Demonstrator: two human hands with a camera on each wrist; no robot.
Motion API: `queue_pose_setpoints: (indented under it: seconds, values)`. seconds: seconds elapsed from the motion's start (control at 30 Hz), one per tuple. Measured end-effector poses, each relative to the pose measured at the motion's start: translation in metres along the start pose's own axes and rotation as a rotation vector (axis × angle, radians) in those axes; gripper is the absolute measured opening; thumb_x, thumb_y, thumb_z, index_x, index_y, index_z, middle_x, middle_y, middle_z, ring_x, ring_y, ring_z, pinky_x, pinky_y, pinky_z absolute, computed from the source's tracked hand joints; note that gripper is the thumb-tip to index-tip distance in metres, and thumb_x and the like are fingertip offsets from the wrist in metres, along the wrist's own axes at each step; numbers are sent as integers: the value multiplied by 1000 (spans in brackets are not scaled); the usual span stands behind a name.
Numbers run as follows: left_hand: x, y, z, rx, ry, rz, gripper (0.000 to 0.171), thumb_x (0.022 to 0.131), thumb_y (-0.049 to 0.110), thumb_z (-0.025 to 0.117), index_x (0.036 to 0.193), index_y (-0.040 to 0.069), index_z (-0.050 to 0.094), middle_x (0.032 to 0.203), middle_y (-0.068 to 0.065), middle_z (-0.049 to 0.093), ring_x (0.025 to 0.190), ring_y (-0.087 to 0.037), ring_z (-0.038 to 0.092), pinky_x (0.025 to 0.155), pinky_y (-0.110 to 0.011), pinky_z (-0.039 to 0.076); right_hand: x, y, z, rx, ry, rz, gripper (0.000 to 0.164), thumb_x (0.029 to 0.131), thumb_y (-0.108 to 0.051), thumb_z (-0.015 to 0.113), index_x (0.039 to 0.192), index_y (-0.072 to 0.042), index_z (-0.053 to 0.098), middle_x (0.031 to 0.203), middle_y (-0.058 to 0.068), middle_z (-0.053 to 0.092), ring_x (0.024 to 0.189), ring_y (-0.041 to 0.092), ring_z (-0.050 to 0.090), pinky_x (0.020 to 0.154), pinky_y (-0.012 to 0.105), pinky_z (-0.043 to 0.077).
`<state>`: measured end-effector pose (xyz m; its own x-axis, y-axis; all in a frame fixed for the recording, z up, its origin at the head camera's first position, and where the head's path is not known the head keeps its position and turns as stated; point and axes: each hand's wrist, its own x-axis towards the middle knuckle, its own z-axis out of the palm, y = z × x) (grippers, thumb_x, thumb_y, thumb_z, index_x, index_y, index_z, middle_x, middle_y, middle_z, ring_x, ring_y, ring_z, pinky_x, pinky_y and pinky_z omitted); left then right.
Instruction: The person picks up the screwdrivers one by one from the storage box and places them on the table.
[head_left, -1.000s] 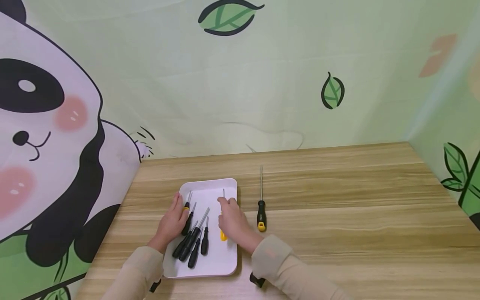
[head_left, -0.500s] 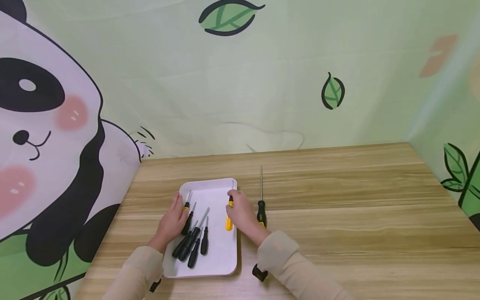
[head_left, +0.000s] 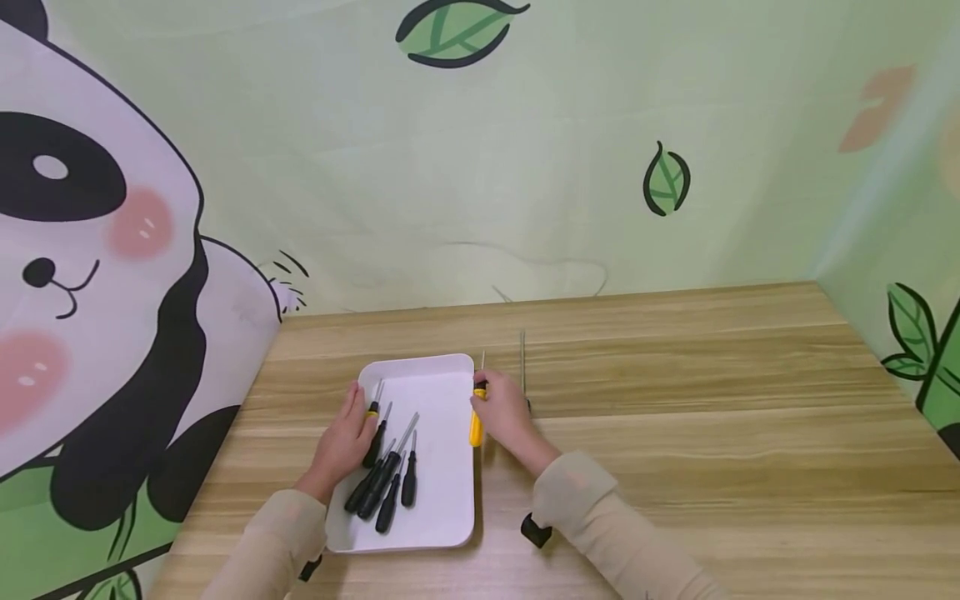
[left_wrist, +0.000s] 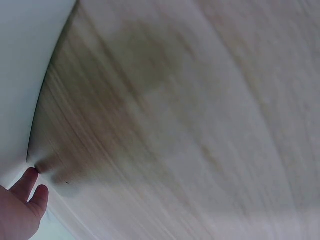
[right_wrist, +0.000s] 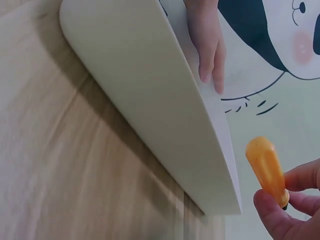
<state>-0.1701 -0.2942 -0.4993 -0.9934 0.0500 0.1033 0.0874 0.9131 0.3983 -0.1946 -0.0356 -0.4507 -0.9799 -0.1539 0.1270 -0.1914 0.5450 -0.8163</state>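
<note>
My right hand (head_left: 510, 410) pinches a screwdriver with a yellow and black handle (head_left: 476, 419) over the right rim of the white tray (head_left: 442, 521). Its shaft points away from me. The right wrist view shows thumb and fingers around the yellow handle (right_wrist: 262, 161). At the tray's left rim, my left hand (head_left: 343, 442) holds the edge, thumb on the inner side and fingers outside. Inside lie several black-handled screwdrivers (head_left: 408, 483), with one black and yellow screwdriver (head_left: 374, 407) partly under the left thumb. Only the fingertips (left_wrist: 39, 197) show beside the tray in the left wrist view.
A longer screwdriver (head_left: 522, 362) lies on the wooden table (head_left: 675, 433) right of the tray, its handle mostly hidden by my right hand. Behind the table stands a pale green wall (head_left: 562, 167) with panda and leaf drawings.
My right hand has lifted the yellow-handled screwdriver from inside the tray and moved right and slightly away, to above the right rim. The left hand has stayed on the tray.
</note>
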Motion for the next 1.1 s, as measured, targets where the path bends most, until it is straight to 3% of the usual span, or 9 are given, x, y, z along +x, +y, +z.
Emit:
queue_pose_setpoints:
  seconds: [0.13,0.27,0.63,1.1]
  values:
    - [1,0,0,-1,-4,-5,56,92,17,40,137,-9,20,145,-23,16,129,-37,26,100,-49,29,4,6,-7,78,-19,19,26,75,-1,62,101,0,61,100,16,62,48,8,42,48,19,40]
    - [1,0,-1,6,4,3,55,91,17,40,136,-9,21,144,-24,17,127,-38,30,97,-50,32,7,10,-14,160,-40,67,27,75,0,61,102,1,60,105,16,59,44,6,39,47,18,40]
    - [0,2,-2,7,21,15,54,91,16,40,135,-11,23,143,-25,19,124,-40,33,92,-51,35,14,24,-29,330,-86,216,28,77,3,60,106,0,59,104,15,55,53,12,50,52,25,49]
    - [-1,0,-1,-3,1,0,55,91,17,40,136,-9,20,144,-24,17,126,-39,31,94,-51,34,18,45,-48,357,-95,319,32,80,1,59,111,-2,57,110,14,53,67,17,54,66,33,53]
